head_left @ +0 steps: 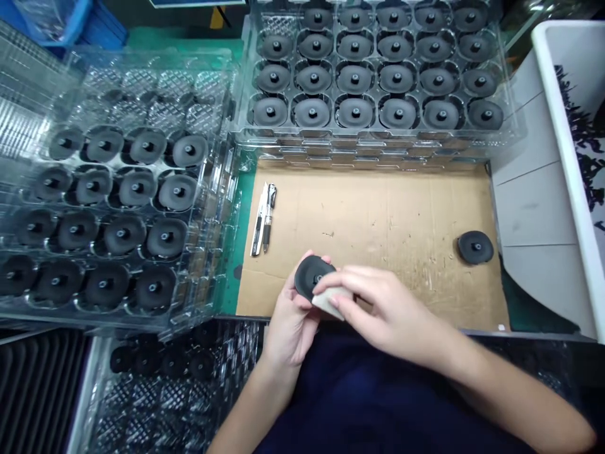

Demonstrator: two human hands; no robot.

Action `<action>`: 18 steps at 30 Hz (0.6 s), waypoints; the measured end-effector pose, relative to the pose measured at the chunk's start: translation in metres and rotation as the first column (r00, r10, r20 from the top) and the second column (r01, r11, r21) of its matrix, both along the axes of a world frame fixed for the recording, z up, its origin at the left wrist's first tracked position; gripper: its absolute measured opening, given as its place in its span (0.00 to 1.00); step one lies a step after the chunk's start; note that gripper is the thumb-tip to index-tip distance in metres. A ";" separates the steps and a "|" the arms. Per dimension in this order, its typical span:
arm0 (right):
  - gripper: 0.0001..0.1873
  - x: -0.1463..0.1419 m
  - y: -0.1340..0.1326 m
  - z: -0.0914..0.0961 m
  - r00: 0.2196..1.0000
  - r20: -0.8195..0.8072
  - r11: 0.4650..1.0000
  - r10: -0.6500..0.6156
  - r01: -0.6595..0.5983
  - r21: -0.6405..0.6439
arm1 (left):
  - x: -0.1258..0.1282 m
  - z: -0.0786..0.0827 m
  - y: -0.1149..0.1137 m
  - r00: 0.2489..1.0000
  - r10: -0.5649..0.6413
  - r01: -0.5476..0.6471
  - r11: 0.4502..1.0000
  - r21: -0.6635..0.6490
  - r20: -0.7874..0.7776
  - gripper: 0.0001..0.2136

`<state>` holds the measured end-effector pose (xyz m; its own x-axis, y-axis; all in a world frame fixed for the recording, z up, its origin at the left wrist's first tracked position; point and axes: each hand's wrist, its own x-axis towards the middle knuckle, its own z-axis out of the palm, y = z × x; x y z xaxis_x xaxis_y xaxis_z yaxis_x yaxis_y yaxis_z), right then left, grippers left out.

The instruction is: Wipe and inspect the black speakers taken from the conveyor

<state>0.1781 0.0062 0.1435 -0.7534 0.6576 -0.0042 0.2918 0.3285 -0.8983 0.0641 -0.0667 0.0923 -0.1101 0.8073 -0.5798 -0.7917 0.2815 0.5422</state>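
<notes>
My left hand grips a round black disc-shaped part by its rim, tilted up over the near edge of a brown cardboard sheet. My right hand pinches a small pale grey block and presses it against the lower right of that part. A second black part lies alone on the cardboard at the right. Two pens lie side by side at the cardboard's left edge.
A clear plastic tray full of several black parts stands stacked behind the cardboard. Another clear tray, partly filled, sits at the left. A white bin stands at the right. More trays lie below at the lower left.
</notes>
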 end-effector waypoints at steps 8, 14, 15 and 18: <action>0.13 0.016 -0.018 0.016 0.990 -0.142 0.976 -0.009 0.040 0.214 | 0.010 0.026 -0.003 0.999 -0.031 0.035 0.995 0.094 -0.042 0.21; 0.13 0.018 -0.013 0.021 0.983 -0.139 0.924 -0.120 0.162 0.347 | 0.014 0.032 -0.003 0.994 -0.082 0.092 0.984 0.155 -0.070 0.19; 0.13 0.023 -0.014 0.021 0.986 -0.154 0.935 -0.057 0.107 0.337 | 0.013 0.033 -0.004 0.993 -0.091 0.101 0.984 0.150 -0.072 0.20; 0.12 0.043 -0.018 0.024 0.994 -0.103 0.969 0.041 -0.014 0.246 | 0.014 0.037 -0.008 0.993 -0.092 0.101 0.988 0.116 -0.075 0.24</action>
